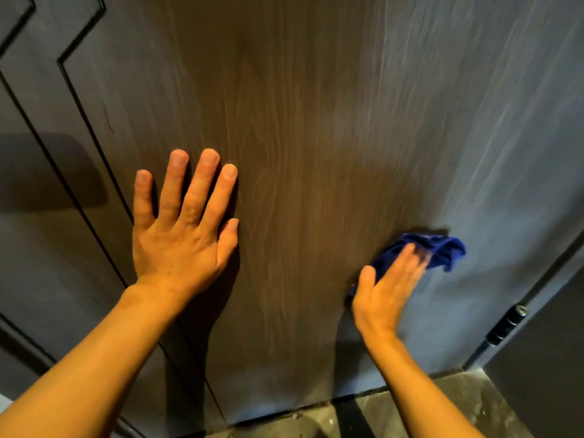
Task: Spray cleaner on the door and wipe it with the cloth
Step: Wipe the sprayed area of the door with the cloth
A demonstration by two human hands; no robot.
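Note:
A dark brown wood-grain door [300, 121] fills most of the view. My left hand [183, 229] lies flat against it with fingers spread, holding nothing. My right hand [388, 292] presses a crumpled blue cloth [442, 251] onto the lower right part of the door; the fingers are blurred from motion. Part of the cloth is hidden under the palm. No spray bottle is in view.
Black groove lines [82, 121] run down the door's left panel. A black hinge [505, 324] sits on the door's right edge beside the frame. A grey, dusty floor [458, 406] meets the bottom of the door.

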